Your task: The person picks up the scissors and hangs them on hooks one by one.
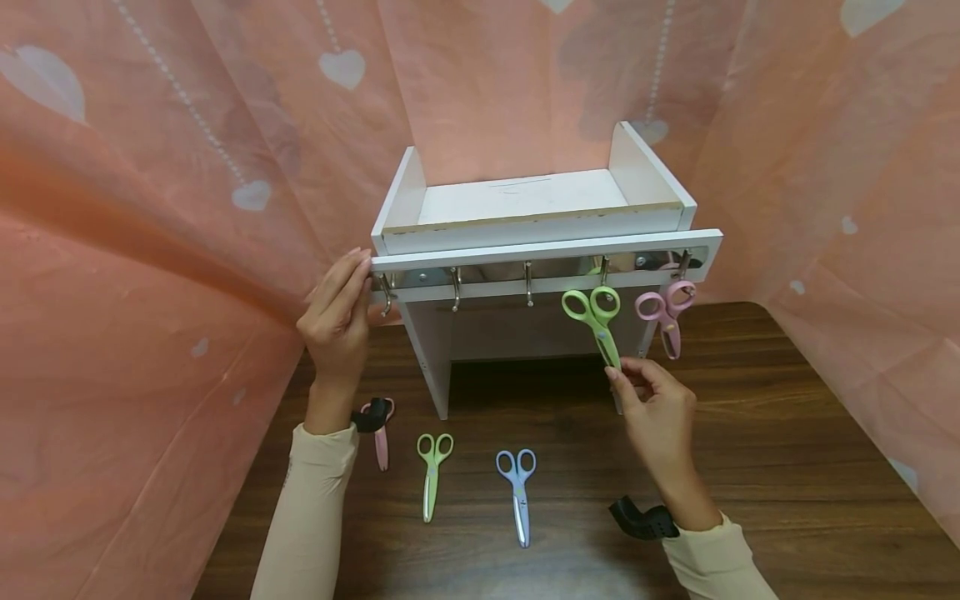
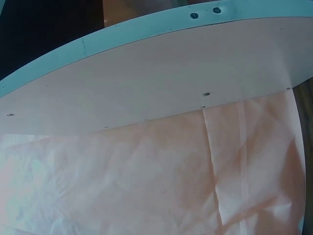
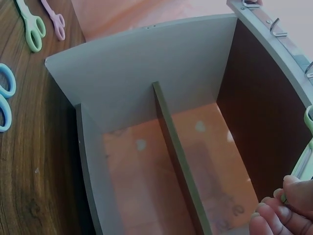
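Green scissors [image 1: 594, 318], hung from a hook, are pinched at the tip by the right hand [image 1: 658, 417]; the rack [image 1: 540, 250] is steadied by flat left hand [image 1: 337, 321] fingers.

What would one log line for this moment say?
left hand: steadies white rack | right hand: pinches hung green scissors tip | three scissors on table

Soft even light, fisheye bending at edges, dim wrist views, mild blur.
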Demonstrator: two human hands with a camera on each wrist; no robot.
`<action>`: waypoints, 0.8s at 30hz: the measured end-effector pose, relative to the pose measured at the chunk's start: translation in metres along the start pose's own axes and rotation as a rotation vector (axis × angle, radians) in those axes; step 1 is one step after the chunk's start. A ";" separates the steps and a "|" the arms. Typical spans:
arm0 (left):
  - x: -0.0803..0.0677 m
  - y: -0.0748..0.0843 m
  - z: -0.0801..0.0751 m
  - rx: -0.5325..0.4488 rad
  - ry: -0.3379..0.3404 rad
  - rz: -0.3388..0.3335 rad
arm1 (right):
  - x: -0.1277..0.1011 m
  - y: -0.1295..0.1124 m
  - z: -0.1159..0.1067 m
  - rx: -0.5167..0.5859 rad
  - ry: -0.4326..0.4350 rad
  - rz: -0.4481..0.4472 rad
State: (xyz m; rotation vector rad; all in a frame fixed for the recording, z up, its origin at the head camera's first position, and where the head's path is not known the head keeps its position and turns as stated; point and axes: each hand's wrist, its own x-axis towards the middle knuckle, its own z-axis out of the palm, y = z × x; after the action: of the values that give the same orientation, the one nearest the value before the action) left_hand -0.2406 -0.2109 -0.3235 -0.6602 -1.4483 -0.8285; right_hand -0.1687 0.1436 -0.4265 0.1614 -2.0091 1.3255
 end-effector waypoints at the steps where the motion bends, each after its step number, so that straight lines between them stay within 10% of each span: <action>1: 0.000 0.000 0.000 -0.001 0.000 0.000 | 0.000 0.000 0.000 0.005 -0.001 0.004; 24: 0.005 0.008 0.001 -0.011 0.006 0.006 | -0.002 0.008 0.003 0.012 -0.029 0.096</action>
State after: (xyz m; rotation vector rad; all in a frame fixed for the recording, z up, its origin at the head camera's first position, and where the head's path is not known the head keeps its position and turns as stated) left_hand -0.2349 -0.2064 -0.3176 -0.6697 -1.4365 -0.8331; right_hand -0.1724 0.1440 -0.4346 0.0913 -2.0558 1.4019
